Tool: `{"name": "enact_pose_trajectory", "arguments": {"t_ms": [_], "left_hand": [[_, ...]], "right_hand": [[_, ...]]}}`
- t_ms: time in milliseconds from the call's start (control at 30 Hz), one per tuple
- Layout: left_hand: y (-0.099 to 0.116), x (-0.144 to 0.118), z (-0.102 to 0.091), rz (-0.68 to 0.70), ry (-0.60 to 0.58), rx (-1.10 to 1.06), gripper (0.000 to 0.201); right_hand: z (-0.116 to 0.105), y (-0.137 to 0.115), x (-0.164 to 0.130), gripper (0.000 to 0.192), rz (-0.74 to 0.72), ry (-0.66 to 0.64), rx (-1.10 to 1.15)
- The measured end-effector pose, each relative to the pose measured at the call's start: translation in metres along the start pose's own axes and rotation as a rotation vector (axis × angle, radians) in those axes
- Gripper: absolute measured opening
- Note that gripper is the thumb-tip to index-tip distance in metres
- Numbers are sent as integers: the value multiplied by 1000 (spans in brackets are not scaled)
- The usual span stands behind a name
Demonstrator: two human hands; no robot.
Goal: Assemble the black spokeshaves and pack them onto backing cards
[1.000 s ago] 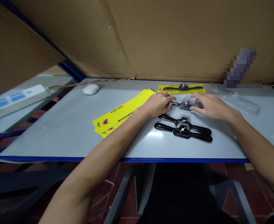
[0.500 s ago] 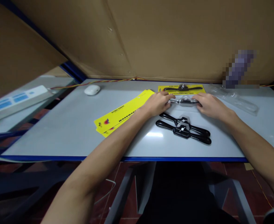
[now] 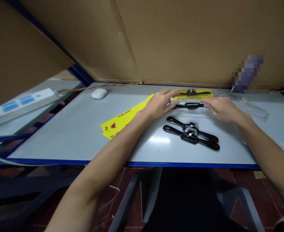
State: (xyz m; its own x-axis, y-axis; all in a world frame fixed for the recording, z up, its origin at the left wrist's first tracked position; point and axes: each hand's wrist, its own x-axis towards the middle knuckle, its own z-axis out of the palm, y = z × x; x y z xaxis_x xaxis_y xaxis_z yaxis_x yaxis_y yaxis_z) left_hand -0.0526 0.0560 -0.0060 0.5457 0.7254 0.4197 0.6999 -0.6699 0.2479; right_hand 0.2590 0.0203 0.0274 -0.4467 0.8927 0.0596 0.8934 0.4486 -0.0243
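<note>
My left hand [image 3: 159, 103] and my right hand [image 3: 220, 108] grip the two ends of a black spokeshave in a clear plastic blister [image 3: 188, 105], low over the white table [image 3: 67, 135]. Just behind it lies a yellow packaged spokeshave card [image 3: 192, 93]. Two bare black spokeshaves [image 3: 192, 132] lie side by side in front of my hands. Under my left wrist sits a stack of yellow printed cards [image 3: 122, 117].
A white mouse [image 3: 99, 93] rests at the back left. Empty clear plastic blisters [image 3: 249, 104] lie at the back right. Brown cardboard walls [image 3: 171, 38] close in the back and left. A white power strip [image 3: 18, 103] sits on the neighbouring surface.
Both hands have carried the blistered spokeshave away from me, up close to the yellow packaged card. The two bare spokeshaves have stayed put.
</note>
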Motion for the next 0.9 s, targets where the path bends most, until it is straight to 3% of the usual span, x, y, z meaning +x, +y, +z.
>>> {"name": "enact_pose_trajectory", "arguments": {"t_ms": [100, 233, 367, 467, 533, 700, 900], "left_hand": [[-4, -3, 0, 12, 23, -119, 62], [-5, -6, 4, 38, 64, -121, 81], [-4, -6, 11, -12, 80, -119, 80], [-6, -5, 16, -30, 61, -111, 73], [-8, -5, 19, -36, 46, -95, 70], [-8, -5, 21, -104, 51, -22, 54], [-6, -4, 16, -149, 55, 58, 50]], "right_hand": [[-1, 8, 2, 49, -27, -2, 71], [-5, 17, 3, 46, -88, -77, 287], [-5, 24, 4, 45, -41, -259, 574], [-2, 24, 5, 45, 28, -321, 654], [-2, 21, 5, 45, 42, -273, 590], [1, 12, 5, 47, 11, 25, 259], [15, 1, 8, 50, 166, 256, 226]]}}
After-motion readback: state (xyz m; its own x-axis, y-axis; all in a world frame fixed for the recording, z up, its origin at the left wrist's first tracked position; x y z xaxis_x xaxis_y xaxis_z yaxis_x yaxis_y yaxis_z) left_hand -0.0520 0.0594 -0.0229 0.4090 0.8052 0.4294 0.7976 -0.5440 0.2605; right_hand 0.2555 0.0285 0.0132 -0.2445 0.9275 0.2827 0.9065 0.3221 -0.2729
